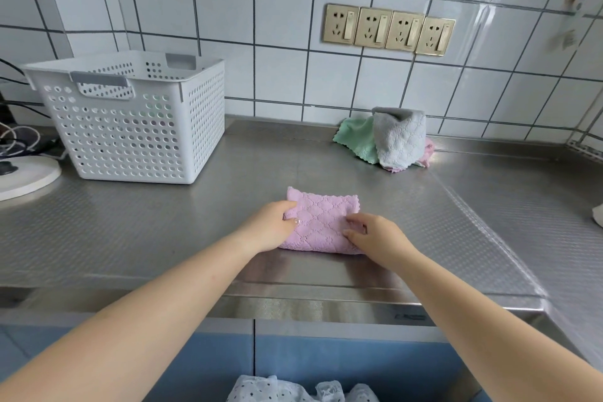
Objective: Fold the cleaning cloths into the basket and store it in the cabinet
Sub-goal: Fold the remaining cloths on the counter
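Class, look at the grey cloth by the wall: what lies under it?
Under the grey cloth a green cloth sticks out left and a pink cloth right. How far they reach beneath is covered.

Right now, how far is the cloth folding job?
Early stage. Both hands, left hand and right hand, hold a folded pink cloth on the counter. A green shape shows through the basket holes. The pile of cloths by the wall remains, then storing.
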The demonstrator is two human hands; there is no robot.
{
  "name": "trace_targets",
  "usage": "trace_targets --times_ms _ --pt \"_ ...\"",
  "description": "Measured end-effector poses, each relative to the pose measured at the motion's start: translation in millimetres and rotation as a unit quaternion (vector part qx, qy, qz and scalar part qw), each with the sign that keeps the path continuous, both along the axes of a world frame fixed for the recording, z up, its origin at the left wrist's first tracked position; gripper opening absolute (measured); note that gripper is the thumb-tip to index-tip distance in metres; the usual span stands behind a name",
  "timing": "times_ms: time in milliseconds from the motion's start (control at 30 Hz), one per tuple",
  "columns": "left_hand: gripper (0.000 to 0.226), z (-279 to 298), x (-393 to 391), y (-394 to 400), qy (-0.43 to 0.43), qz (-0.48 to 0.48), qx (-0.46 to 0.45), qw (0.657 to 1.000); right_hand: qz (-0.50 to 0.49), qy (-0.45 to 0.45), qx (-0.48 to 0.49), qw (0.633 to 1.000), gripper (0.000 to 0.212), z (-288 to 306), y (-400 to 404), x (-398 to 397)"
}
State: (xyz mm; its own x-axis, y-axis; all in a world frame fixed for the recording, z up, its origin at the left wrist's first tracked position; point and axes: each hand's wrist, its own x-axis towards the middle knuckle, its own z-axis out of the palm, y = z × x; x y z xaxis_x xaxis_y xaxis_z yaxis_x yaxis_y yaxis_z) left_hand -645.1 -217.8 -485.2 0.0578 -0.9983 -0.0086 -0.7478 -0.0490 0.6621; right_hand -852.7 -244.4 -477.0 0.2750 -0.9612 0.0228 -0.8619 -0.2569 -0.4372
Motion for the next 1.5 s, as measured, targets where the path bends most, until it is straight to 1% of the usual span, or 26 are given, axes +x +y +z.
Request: trace_targets --times_ms 133,200,267,333,367,467,600,800,900,1000,1100,1200,1300,1367,1433,1500 --pt "0.048 0 6 -3 0.108 0.039 -0.032 0.993 0.009 -0.067 -0.021 0.998 0.043 2 1 9" --pt "0.049 -1 13 -2 0.149 0.062 -0.045 0.986 -0.004 -0.125 -0.010 0.992 0.043 2 2 18" --pt "0.050 0 22 1 0.179 0.084 -0.056 0.979 -0.023 -0.203 0.024 0.979 0.044 2 5 29" --pt "0.051 2 38 8 0.185 0.104 -0.072 0.975 -0.033 -0.267 0.056 0.961 0.044 2 8 47" --pt "0.052 4 49 13 0.183 0.114 -0.081 0.973 -0.028 -0.286 0.067 0.956 0.044 3 9 60" --pt "0.051 13 88 32 0.177 0.148 -0.097 0.968 -0.003 -0.309 0.088 0.947 0.043 5 14 102" --pt "0.051 22 144 57 0.151 0.180 -0.104 0.966 0.049 -0.308 0.107 0.944 0.042 12 26 158" --pt "0.051 21 213 85 0.110 0.234 -0.091 0.962 0.113 -0.269 0.123 0.949 0.045 13 42 231" --pt "0.051 18 236 94 0.094 0.250 -0.085 0.960 0.130 -0.253 0.125 0.950 0.045 8 46 254" --pt "0.052 14 251 97 0.074 0.254 -0.072 0.962 0.137 -0.236 0.129 0.953 0.042 6 49 267" --pt "0.054 8 259 98 0.046 0.251 -0.043 0.966 0.149 -0.182 0.099 0.967 0.033 2 48 273" --pt "0.056 5 260 99 -0.008 0.234 -0.031 0.972 0.178 -0.107 0.044 0.977 0.035 -5 43 276" --pt "0.055 5 257 100 -0.081 0.210 -0.033 0.974 0.178 -0.063 0.011 0.982 0.026 -10 40 274" --pt "0.055 5 255 102 -0.105 0.205 -0.037 0.972 0.176 -0.059 0.016 0.983 0.027 -11 39 272" --pt "0.055 8 252 101 -0.115 0.203 -0.050 0.971 0.176 -0.078 0.027 0.981 0.041 -7 39 269" --pt "0.053 16 245 98 -0.119 0.192 -0.077 0.971 0.176 -0.112 0.016 0.978 0.047 4 35 263"
